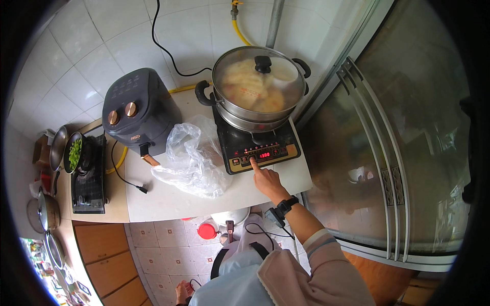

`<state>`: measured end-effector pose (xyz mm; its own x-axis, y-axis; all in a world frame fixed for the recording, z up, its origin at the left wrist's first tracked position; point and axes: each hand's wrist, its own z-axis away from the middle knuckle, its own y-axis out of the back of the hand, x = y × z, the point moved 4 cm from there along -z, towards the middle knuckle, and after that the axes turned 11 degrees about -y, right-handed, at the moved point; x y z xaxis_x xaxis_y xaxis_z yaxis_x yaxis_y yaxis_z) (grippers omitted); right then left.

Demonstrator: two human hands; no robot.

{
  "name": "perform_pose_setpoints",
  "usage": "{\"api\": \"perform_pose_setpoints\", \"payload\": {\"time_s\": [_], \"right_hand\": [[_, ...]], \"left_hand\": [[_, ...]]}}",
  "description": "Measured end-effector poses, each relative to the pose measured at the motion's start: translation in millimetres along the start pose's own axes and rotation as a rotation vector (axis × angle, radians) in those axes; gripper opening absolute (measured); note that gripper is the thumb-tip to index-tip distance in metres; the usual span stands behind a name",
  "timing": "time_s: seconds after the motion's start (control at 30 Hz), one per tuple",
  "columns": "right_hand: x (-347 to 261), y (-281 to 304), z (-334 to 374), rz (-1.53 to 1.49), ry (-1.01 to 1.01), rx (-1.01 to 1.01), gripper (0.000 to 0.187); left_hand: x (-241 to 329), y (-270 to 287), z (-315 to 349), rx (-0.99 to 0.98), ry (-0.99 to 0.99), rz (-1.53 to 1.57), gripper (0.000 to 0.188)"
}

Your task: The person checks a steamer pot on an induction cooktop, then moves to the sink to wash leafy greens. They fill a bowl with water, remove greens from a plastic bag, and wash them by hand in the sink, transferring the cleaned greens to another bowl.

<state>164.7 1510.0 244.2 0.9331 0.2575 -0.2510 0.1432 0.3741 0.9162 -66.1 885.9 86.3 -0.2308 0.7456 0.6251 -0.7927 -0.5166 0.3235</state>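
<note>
My right hand (pixel 266 179) reaches over the counter with its index finger stretched out, the fingertip touching a control on the front panel of a black induction cooker (pixel 240 167). It holds nothing; the other fingers are bent. Red digits and small red lights glow on the panel. On the cooker stands a steel steamer pot (pixel 255 124) with black side handles. A glass lid (pixel 240 64) with a black knob covers it, and pale yellowish food and a white bowl show through. Low beside my body is my left hand (pixel 182 291), small and partly cut off, its finger shape unclear.
Left of the cooker lie a crumpled clear plastic bag (pixel 196 163) and a dark grey air fryer (pixel 140 109). A loose black plug (pixel 142 189) rests near the counter edge. Farther left, a pan with chopped greens (pixel 75 152) sits on a gas stove (pixel 89 191). A sliding glass door (pixel 326 153) stands right.
</note>
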Motion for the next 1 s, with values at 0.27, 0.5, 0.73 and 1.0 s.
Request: {"api": "perform_pose_setpoints", "payload": {"time_s": [0.27,0.5,0.73,1.0], "right_hand": [[2.8,5.3,-0.2,-0.025,0.015,-0.001,0.064],[3.9,0.3,-3.0,0.002,0.004,-0.035,0.065],[5.0,-3.0,-4.5,-0.032,0.022,-0.005,0.065],[4.2,3.7,4.0,-0.047,-0.02,-0.067,0.07]], "left_hand": [[106.3,-49.3,-36.9,0.072,-0.014,0.489,0.028],[104.6,-44.1,-36.8,0.071,-0.007,0.497,0.039],[37.7,-41.5,-25.6,0.088,0.149,0.518,0.035],[62.9,-41.8,-29.7,0.136,0.03,0.583,0.036]]}}
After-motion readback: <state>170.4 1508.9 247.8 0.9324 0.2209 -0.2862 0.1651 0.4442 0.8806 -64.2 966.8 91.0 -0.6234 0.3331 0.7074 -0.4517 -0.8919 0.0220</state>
